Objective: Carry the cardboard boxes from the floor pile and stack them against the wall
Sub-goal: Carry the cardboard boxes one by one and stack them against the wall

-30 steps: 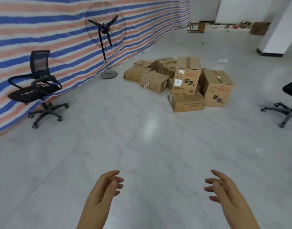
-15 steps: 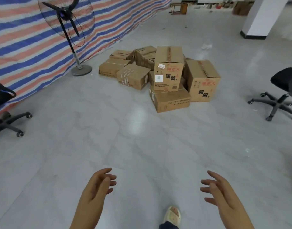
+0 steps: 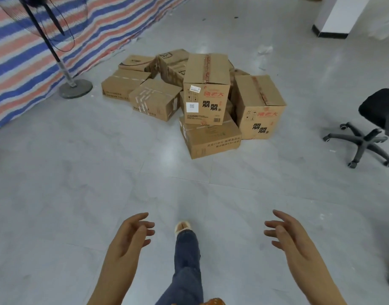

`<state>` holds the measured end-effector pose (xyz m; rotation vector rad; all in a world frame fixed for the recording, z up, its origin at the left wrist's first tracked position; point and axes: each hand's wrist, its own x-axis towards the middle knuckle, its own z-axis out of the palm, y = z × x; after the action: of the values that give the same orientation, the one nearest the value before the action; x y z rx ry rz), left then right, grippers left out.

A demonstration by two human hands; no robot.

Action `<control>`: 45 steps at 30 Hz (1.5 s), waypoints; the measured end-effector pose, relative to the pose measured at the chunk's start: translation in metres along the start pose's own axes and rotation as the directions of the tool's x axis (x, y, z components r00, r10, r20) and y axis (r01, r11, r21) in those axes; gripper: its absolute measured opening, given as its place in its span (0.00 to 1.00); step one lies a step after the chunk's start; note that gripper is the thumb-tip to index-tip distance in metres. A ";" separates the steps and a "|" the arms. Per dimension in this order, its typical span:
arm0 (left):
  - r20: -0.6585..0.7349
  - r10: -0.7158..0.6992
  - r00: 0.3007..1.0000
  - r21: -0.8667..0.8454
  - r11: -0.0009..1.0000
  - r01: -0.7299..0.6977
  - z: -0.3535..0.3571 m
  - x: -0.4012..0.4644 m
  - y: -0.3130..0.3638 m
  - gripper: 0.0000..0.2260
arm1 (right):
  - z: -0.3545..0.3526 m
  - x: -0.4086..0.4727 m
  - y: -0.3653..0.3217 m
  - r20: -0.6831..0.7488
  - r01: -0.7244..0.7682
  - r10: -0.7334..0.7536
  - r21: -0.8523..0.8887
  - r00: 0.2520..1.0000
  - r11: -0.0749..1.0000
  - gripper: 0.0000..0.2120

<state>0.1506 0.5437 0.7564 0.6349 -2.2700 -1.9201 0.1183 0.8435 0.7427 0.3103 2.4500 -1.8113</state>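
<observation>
Approach phase: the cardboard boxes, centre frame, loom larger than a second ago. My left hand and right hand, lower frame, spread empty; pickup comes next.

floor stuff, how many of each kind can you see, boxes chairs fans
cardboard boxes: 8 that show, maybe more hidden in the pile
office chair: 1
pedestal fan: 1
total: 10
</observation>
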 end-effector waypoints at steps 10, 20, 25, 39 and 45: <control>0.164 0.066 0.984 0.072 0.994 -0.079 0.057 0.262 0.074 0.12 | 0.051 0.233 -0.060 -0.117 -0.030 0.033 0.027 0.993 0.999 0.14; 0.176 0.020 0.984 0.156 0.987 -0.048 0.097 0.435 0.106 0.12 | 0.074 0.413 -0.086 -0.082 -0.139 0.137 -0.022 0.987 0.990 0.12; 0.110 -0.029 0.994 0.171 0.985 0.010 0.132 0.513 0.107 0.12 | 0.071 0.525 -0.094 -0.043 -0.172 0.171 -0.030 0.984 0.985 0.12; 0.005 -0.138 0.990 0.162 0.977 0.136 0.274 0.776 0.167 0.09 | 0.052 0.868 -0.139 0.142 -0.093 0.118 -0.171 0.983 0.981 0.10; -0.033 -0.298 0.954 0.199 0.933 0.299 0.326 0.922 0.110 0.15 | 0.102 0.975 -0.090 0.075 -0.270 0.290 -0.197 0.954 0.942 0.14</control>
<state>-0.8241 0.5100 0.6241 1.0631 -2.5120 -1.8115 -0.8581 0.8331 0.6183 0.5080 2.3392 -1.4385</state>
